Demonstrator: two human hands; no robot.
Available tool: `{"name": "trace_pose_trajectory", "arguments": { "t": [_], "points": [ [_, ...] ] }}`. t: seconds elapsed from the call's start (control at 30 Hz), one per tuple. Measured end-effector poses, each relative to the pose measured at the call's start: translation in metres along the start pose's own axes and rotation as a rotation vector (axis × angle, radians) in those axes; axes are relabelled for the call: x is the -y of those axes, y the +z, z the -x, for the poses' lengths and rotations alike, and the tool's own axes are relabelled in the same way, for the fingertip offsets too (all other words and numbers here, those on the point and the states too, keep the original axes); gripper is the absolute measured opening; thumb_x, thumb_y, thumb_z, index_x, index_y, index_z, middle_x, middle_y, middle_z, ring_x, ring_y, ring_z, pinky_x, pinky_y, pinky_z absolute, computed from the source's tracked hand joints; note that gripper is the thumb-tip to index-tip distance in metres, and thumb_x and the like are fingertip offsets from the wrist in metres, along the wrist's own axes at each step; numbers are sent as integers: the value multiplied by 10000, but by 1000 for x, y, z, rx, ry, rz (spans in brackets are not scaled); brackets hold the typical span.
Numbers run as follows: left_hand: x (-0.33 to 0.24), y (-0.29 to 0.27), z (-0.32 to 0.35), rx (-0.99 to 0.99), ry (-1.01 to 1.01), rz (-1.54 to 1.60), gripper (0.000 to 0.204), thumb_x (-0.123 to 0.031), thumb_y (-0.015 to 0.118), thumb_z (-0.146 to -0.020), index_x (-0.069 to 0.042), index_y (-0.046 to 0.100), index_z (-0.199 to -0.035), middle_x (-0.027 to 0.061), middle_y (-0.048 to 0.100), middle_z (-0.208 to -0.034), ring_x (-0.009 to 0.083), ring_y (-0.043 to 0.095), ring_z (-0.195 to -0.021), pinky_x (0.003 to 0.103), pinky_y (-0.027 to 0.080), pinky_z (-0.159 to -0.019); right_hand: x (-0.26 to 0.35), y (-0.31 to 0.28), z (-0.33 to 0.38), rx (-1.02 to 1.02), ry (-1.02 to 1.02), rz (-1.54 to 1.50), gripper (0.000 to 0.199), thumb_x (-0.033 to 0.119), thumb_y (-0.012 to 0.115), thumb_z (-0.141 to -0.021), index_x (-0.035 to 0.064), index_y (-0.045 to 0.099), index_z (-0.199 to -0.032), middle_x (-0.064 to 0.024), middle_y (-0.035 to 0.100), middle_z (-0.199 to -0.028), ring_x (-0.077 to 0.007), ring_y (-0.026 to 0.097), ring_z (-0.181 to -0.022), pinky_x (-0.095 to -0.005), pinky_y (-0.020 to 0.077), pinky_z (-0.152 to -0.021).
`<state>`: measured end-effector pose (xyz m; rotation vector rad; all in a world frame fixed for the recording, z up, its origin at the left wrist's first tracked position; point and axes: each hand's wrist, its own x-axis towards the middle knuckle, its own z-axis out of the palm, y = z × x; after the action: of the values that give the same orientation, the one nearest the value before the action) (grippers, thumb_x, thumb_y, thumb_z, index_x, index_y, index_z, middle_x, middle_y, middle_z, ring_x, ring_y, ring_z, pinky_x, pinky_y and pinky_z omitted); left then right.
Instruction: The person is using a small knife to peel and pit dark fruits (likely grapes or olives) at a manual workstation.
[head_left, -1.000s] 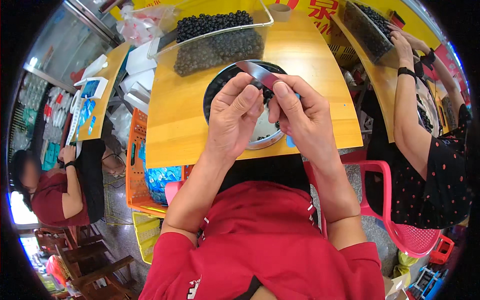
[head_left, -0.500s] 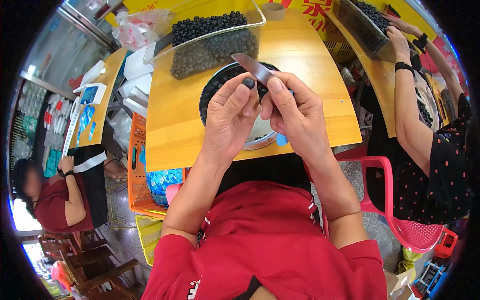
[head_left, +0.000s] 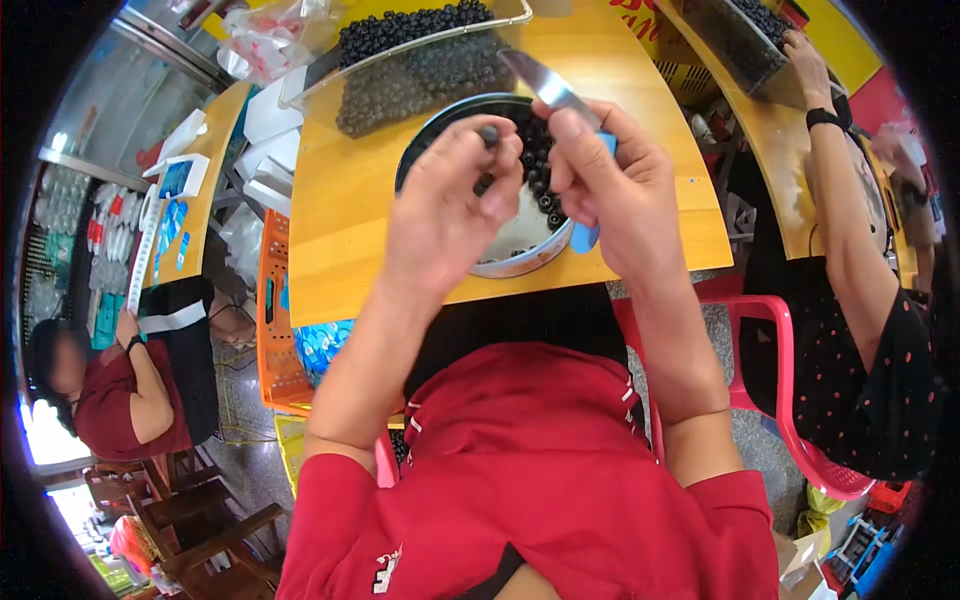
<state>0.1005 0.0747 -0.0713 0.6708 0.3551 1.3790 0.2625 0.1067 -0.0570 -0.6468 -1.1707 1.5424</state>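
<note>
fingers of the left hand (head_left: 445,215) pinch a small dark berry (head_left: 489,133) above the round bowl (head_left: 520,262) (berries inside); right hand (head_left: 610,185) grips a blue-handled knife (head_left: 552,90). clear rectangular tub (head_left: 420,70) sits behind, white boxes (head_left: 265,150) left.

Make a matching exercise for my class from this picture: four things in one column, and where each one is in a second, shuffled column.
Things:
1. small dark fruit
2. knife
3. round bowl
4. clear tub

Places:
A. on the yellow table, under both hands
B. in the right hand
C. pinched in the left hand
D. at the table's far edge, full of dark fruit

Pairs: 1-C, 2-B, 3-A, 4-D
</note>
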Motion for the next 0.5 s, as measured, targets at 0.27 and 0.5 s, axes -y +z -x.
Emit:
{"name": "trace_pose_trajectory", "arguments": {
  "t": [0.27, 0.5],
  "points": [
    [-65, -26, -19, 53, -390, -830, 210, -195, 519, -924, -29, 610, -1014, 22, 609, -858, 47, 465, -645, 168, 348, -530, 4, -10, -5, 11, -45, -22, 277, 214, 525, -982, -5, 629, -1117, -3, 547, -664, 0, 343, -457, -162, 263, -411],
    [-41, -19, -21, 545, -539, -2110, 245, -259, 666, -811, -44, 658, -928, 164, 674, -863, 336, 645, -875, 433, 493, -758, 2, -7, -5, 6, -56, 57, 307, 215, 513, -986, -4, 554, -1198, -24, 554, -665, 1, 325, -439, -164, 248, -402]
  ]
}}
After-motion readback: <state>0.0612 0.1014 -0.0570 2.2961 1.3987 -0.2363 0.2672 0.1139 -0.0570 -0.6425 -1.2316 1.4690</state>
